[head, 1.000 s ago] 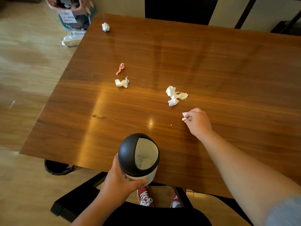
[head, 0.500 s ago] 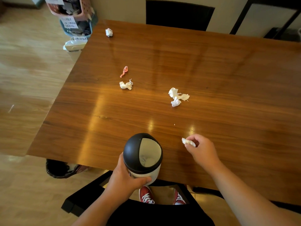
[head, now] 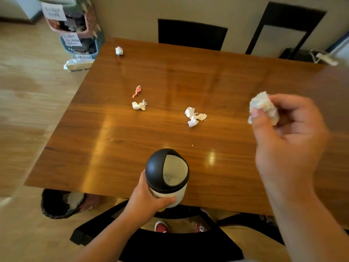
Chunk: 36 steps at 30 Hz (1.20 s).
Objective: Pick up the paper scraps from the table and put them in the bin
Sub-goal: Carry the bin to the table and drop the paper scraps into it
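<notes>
A small white bin with a black domed lid [head: 167,176] stands at the near edge of the wooden table [head: 217,82]; my left hand [head: 149,201] grips its body. My right hand [head: 289,140] is raised above the table at the right, blurred, pinching a crumpled white paper scrap [head: 264,106] in its fingertips. On the table lie a white scrap cluster [head: 194,116] at the middle, a smaller white scrap [head: 139,105], an orange-red scrap [head: 137,91] behind it, and a white ball [head: 119,50] at the far left corner.
Stacked plastic baskets with labels [head: 75,29] stand on the floor beyond the table's far left corner. A black-lined floor bin [head: 62,203] sits under the near left edge. A dark chair [head: 190,34] is at the far side; my seat [head: 170,242] is below.
My right hand has lifted the white scrap off the table and risen up to the right, closer to the camera. My left hand stays on the bin.
</notes>
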{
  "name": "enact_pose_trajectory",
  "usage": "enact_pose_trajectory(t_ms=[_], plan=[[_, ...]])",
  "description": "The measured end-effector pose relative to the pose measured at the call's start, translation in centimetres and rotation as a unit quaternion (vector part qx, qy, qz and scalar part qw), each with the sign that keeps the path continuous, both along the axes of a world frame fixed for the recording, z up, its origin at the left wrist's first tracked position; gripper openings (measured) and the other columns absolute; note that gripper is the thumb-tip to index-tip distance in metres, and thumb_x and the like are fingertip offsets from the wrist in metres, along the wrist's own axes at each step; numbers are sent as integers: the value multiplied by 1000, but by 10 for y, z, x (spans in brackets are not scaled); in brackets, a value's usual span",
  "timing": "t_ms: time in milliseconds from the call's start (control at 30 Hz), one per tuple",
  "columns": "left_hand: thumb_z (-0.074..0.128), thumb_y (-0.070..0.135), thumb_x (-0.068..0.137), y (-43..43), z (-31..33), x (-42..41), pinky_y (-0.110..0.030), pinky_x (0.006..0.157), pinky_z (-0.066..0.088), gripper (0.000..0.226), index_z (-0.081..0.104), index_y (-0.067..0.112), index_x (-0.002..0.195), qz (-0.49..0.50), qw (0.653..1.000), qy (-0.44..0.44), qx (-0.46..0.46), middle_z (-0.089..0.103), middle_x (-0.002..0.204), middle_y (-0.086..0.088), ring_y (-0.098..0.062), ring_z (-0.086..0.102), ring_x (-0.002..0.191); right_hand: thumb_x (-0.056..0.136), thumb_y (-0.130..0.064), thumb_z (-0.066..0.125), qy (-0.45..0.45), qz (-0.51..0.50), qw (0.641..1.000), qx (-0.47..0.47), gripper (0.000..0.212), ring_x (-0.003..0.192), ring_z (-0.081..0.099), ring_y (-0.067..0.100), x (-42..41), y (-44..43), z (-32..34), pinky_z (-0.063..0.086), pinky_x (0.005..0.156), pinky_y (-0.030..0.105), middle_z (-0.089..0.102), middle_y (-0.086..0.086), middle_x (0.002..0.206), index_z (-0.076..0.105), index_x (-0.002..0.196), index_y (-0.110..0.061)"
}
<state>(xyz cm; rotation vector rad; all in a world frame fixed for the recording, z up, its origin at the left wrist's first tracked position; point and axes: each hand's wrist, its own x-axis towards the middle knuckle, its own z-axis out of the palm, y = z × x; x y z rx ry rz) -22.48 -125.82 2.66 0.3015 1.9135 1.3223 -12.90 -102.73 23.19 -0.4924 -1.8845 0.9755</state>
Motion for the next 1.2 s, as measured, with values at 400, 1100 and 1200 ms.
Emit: enact_pose_trajectory(t_ms=[400, 1100, 1200], plan=[[99, 56, 39, 32, -1, -2, -43, 105, 52, 113, 37, 54, 134, 16, 1000, 9, 24, 61, 122, 33, 4, 60, 117, 89, -41, 64, -433, 135, 891, -36, 25, 95, 57, -9, 7, 6, -106, 50, 79, 14, 59, -28, 99, 68, 113, -34], [102, 52, 44, 142, -53, -32, -35, 92, 56, 111, 40, 58, 135, 177, 982, 65, 5, 65, 129, 21, -1, 62, 119, 89, -46, 60, -548, 177, 807, 131, 44, 109, 60, 25, -180, 141, -249, 45, 73, 34, 57, 2, 128, 57, 128, -24], [104, 47, 45, 145, -56, -29, -33, 81, 61, 109, 43, 57, 135, 195, 979, 60, -1, 67, 128, 16, -5, 66, 115, 95, -38, 54, -545, 187, 804, 146, 26, 101, 61, 27, -177, 142, -258, 41, 67, 31, 59, 5, 120, 62, 111, -19]])
